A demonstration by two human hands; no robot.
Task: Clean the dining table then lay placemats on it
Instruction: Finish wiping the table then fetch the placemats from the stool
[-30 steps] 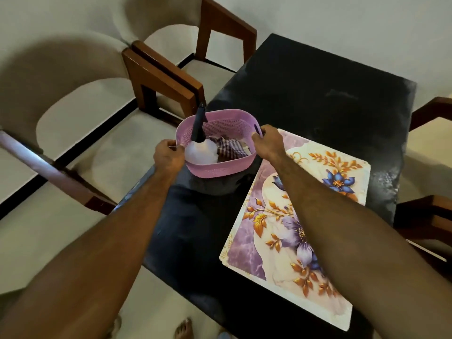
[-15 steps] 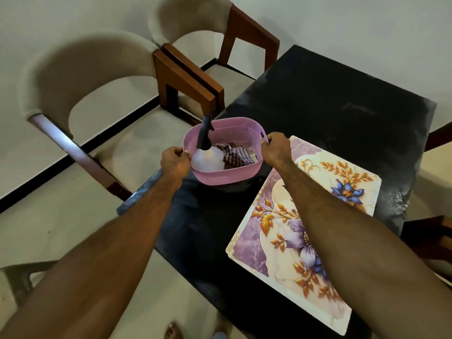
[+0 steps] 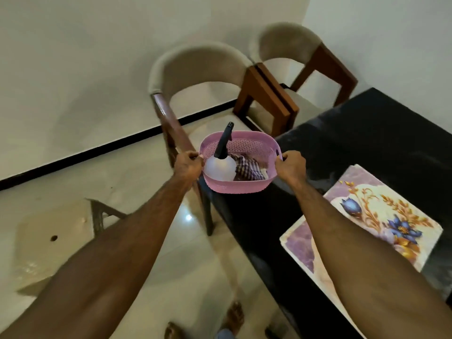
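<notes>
A pink plastic basket [image 3: 241, 184] is held off the surface at the left corner of the black dining table [image 3: 367, 148]. My left hand [image 3: 188, 163] grips its left rim and my right hand [image 3: 291, 166] grips its right handle. Inside stand a clear spray bottle [image 3: 220, 167] with a black nozzle and a checked cloth [image 3: 247, 168]. A floral placemat [image 3: 367, 216] in purple, white and gold lies flat on the table to the right, partly hidden by my right forearm.
Two beige padded chairs with wooden frames [image 3: 195, 69] [image 3: 293, 45] stand at the table's left side, close to the basket. A low table or stool [image 3: 61, 241] sits on the glossy floor at left. My feet [image 3: 232, 319] show below.
The basket has been lifted off the table and carried left, past the table corner toward the nearer chair. The view has swung left, so the placemat now sits at the right.
</notes>
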